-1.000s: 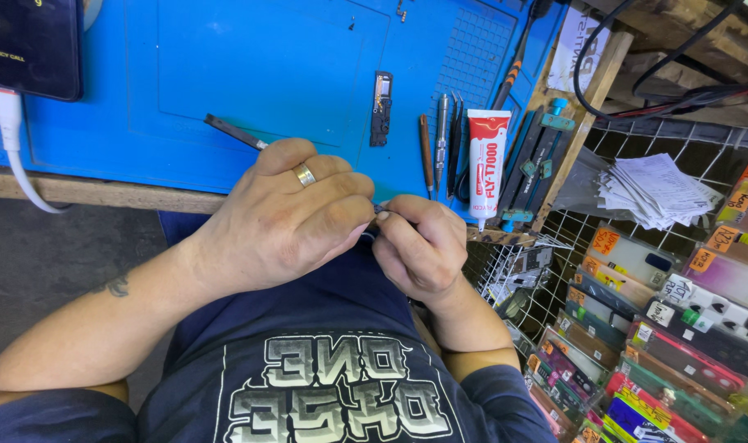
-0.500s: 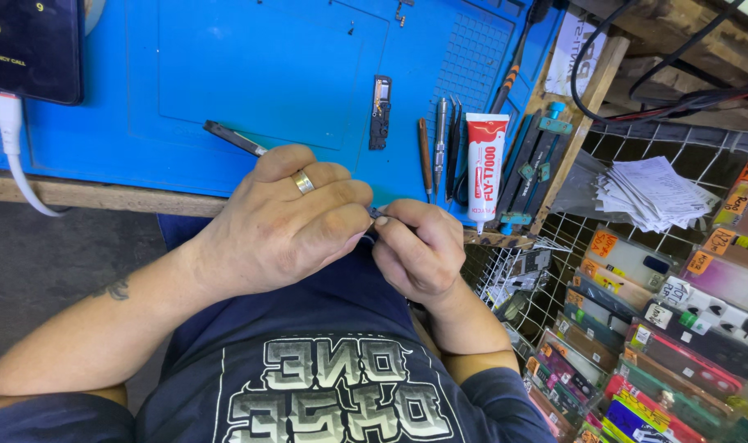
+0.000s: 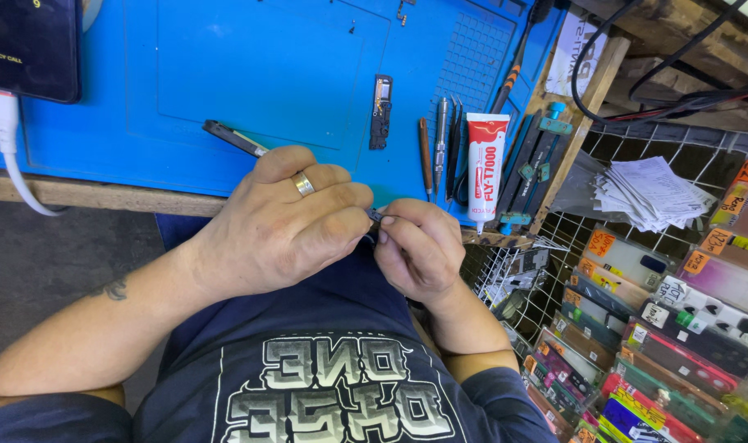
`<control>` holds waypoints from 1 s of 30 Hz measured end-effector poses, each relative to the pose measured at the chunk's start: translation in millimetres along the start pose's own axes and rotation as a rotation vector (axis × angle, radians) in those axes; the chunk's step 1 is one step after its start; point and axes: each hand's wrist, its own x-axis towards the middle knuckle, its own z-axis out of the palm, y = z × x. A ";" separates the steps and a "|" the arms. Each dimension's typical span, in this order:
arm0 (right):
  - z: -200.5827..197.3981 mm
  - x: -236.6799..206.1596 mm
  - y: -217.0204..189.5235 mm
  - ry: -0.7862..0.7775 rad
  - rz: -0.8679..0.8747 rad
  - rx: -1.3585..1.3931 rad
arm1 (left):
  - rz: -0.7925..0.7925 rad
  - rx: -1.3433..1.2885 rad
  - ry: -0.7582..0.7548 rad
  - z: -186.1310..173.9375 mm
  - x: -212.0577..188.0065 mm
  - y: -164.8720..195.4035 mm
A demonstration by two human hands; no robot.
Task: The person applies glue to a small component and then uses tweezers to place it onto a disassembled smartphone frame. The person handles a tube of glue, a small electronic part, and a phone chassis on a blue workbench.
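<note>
Where the two hands meet above the lap, the left hand [image 3: 279,226] and the right hand [image 3: 419,250] both pinch a small dark part [image 3: 375,216] between closed fingertips, just near of the blue mat's [image 3: 226,74] edge; too little of it shows to tell its kind. Against the earlier frames the hands have barely shifted: same pinch, same place, the ringed left hand still lying over the right's fingertips. Just far of the left knuckles a dark flat tool [image 3: 233,137] lies on the mat. To the right of it sit a narrow black component [image 3: 380,111] and a row of pens and tweezers [image 3: 442,143]. Beside these lies a white glue tube [image 3: 484,164] with red cap end and red lettering. Further right, a stack of white paper slips [image 3: 649,193] rests on a wire rack [image 3: 530,271], and near-right rows of clear flat packages with orange tags [image 3: 677,312] stand in line. A dark phone [image 3: 29,45] lies far left.
</note>
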 end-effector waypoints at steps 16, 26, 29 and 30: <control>-1.1 1.9 -1.3 -0.004 -0.014 0.000 | -0.007 0.012 -0.018 0.2 -0.5 1.3; -4.3 -11.9 1.3 0.047 0.087 0.088 | 0.001 0.024 -0.026 0.8 -2.1 0.4; -10.7 -16.1 1.6 0.091 0.160 0.061 | 0.002 0.027 -0.023 1.1 -0.6 0.3; -13.0 -17.0 2.2 0.111 0.182 0.045 | 0.002 0.028 -0.019 1.0 0.3 0.3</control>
